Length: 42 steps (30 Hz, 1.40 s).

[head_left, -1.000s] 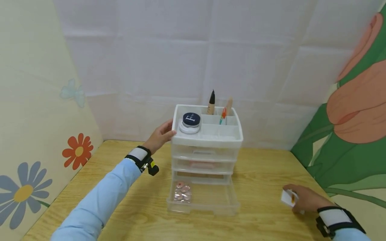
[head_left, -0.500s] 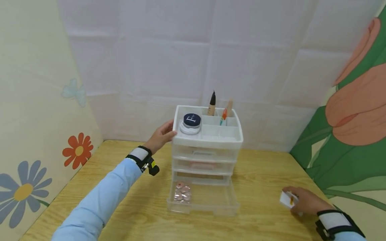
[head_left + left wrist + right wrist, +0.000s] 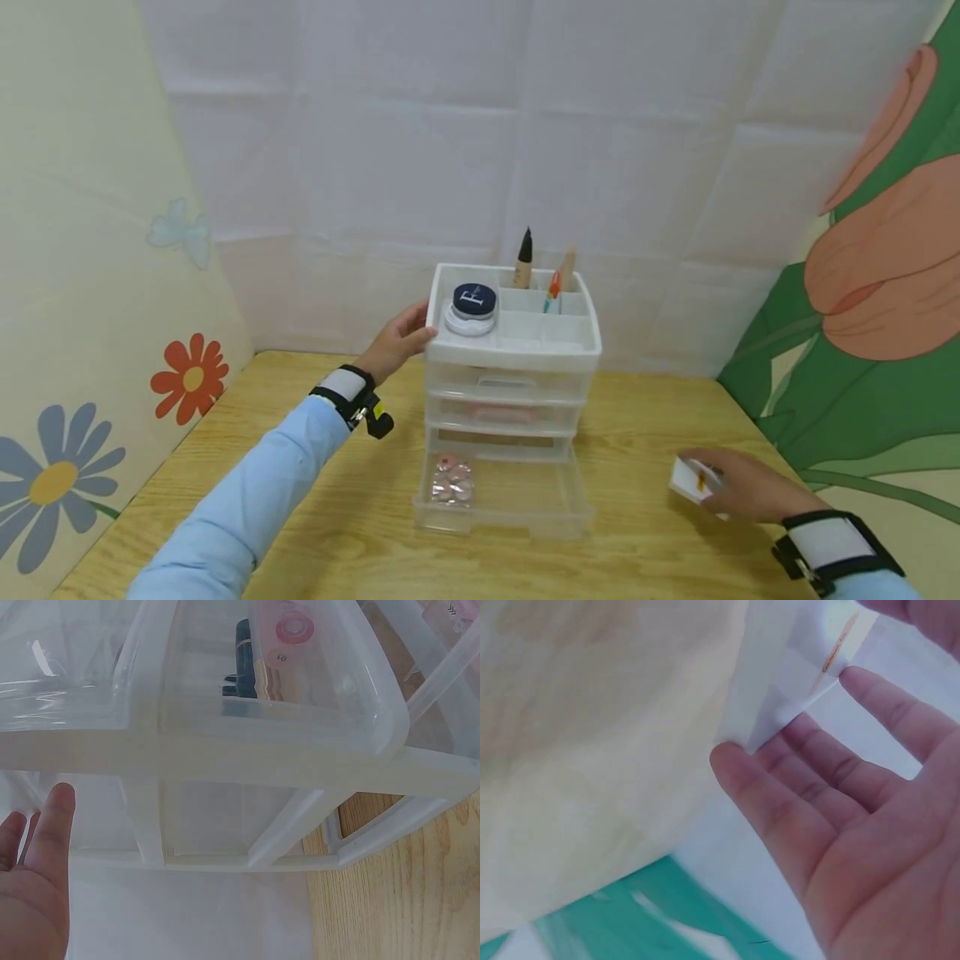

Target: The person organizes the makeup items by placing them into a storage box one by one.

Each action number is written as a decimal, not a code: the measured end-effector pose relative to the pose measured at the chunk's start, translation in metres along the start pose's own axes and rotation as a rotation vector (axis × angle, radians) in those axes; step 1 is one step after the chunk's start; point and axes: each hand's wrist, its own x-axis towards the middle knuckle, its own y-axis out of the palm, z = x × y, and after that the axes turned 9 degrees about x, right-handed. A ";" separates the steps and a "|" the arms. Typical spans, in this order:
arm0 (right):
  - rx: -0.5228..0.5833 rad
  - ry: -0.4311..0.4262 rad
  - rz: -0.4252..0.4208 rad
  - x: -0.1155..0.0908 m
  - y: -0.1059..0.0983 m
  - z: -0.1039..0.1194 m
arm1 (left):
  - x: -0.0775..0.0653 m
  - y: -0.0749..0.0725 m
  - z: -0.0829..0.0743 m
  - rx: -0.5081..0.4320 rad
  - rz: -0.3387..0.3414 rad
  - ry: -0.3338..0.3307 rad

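A white plastic drawer organizer [image 3: 517, 360] stands near the back of the table. My left hand [image 3: 393, 343] rests against its upper left side; in the left wrist view the visible fingers [image 3: 56, 825] are fairly straight. The clear bottom drawer [image 3: 528, 518] is pulled out, holding a pink blister-like pack [image 3: 453, 482] at its left. To the right, my right hand [image 3: 757, 487] holds a small white box [image 3: 687, 480] with an orange-brown mark, just above or at the table; which one I cannot tell. In the right wrist view, fingertips grip the box's edges [image 3: 769, 682].
On the organizer's top tray sit a round compact with a dark lid [image 3: 474, 302], a black-tipped pen [image 3: 523, 260] and two slim sticks, one orange-tipped [image 3: 553, 287]. Two upper drawers [image 3: 502, 412] are shut. White cloth [image 3: 360, 167] hangs behind; printed panels flank both sides.
My right hand has moved a little left toward the organizer, carrying the white box. The left hand stays on the organizer's side, and the drawer looks the same.
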 end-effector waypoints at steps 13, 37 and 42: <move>-0.227 -0.261 0.002 -0.001 0.000 0.075 | 0.000 0.000 0.000 -0.011 0.005 0.017; -0.381 -0.380 0.192 0.030 0.037 0.189 | -0.005 -0.002 -0.002 -0.009 -0.010 0.018; -0.449 -0.411 0.242 0.046 0.050 0.196 | -0.006 -0.001 -0.003 -0.008 -0.007 0.017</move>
